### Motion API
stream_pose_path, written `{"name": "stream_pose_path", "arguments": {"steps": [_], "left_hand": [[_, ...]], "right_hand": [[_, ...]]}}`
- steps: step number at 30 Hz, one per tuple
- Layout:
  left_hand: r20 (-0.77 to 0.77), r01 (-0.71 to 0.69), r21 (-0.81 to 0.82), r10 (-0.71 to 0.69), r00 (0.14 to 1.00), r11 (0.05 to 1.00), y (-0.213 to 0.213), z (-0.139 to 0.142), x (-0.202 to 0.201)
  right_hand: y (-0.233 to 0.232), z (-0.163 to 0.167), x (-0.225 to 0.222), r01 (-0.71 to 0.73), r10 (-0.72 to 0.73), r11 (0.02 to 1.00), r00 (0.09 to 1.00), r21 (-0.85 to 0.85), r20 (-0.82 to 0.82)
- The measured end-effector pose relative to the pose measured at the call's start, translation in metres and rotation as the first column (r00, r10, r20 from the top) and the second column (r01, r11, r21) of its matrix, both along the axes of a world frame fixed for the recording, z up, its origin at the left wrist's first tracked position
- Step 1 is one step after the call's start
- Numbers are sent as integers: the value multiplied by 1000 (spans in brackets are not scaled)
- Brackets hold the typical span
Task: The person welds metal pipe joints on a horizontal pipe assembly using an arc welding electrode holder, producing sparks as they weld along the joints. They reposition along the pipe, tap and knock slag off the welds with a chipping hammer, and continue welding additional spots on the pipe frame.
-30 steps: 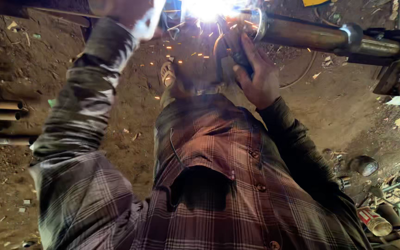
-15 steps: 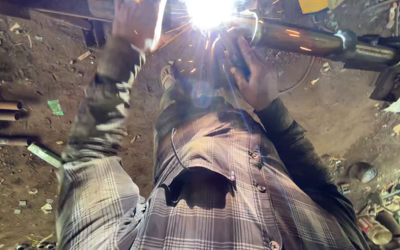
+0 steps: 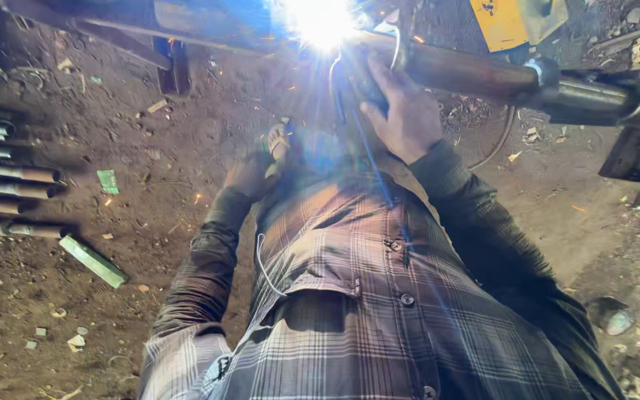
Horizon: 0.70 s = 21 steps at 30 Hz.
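**Welding arc burns at the pipe joint, one hand up at the glare**

Biggest thing first: a long rusty steel pipe [image 3: 483, 74] runs across the top of the view, from the blinding arc [image 3: 324, 22] out to the right, where it meets a shinier tube section [image 3: 594, 92]. By the look of it, that pipe is heavy, rigid and rough with rust, so not slippery, and certainly not fragile. It will be hot near the arc, so the far, cooler stretch to the right is the sensible place to take hold.

Below it, a plaid shirt [image 3: 379, 296] fills the middle of the frame, both sleeves reaching upward over the dirt floor [image 3: 150, 170].

The right hand [image 3: 405, 111] is up against the pipe just beside the arc, fingers curled around something dark that the glare swallows; it looks like a handle, and I cannot tell how firmly it is gripped. The left hand [image 3: 257, 170] hangs lower, near the chest, loosely closed; what it has, if anything, I cannot make out.

On the left edge lie a row of short metal rods [image 3: 16, 200], side by side. Near them a green flat bar [image 3: 94, 261] rests on the dirt. Top right, a yellow box [image 3: 501, 22] sits above the pipe. Smallest of all, scraps and sparks dot the ground.
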State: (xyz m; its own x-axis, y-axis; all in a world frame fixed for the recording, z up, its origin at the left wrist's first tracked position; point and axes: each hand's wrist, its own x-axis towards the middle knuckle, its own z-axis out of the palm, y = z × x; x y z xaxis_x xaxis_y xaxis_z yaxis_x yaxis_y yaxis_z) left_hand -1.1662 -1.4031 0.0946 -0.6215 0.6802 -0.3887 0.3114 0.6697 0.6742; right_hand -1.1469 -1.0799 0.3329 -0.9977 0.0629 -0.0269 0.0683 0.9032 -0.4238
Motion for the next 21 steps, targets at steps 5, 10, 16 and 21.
{"name": "stream_pose_path", "arguments": {"steps": [5,10,16,21], "left_hand": [[112,-28,-148,45,993,989,-12,-15,-7],[96,-7,-117,19,995,993,6,-14,-32],[142,22,-59,-13,990,998,29,-25,-34],[17,65,-13,-65,998,998,45,-35,-23]], "right_hand": [[9,-3,-19,60,-57,998,992,-27,111],[19,-5,-23,55,-57,998,997,37,56],[16,6,-24,121,-122,992,983,17,138],[20,-4,-26,92,-92,994,996,60,-13]]}}
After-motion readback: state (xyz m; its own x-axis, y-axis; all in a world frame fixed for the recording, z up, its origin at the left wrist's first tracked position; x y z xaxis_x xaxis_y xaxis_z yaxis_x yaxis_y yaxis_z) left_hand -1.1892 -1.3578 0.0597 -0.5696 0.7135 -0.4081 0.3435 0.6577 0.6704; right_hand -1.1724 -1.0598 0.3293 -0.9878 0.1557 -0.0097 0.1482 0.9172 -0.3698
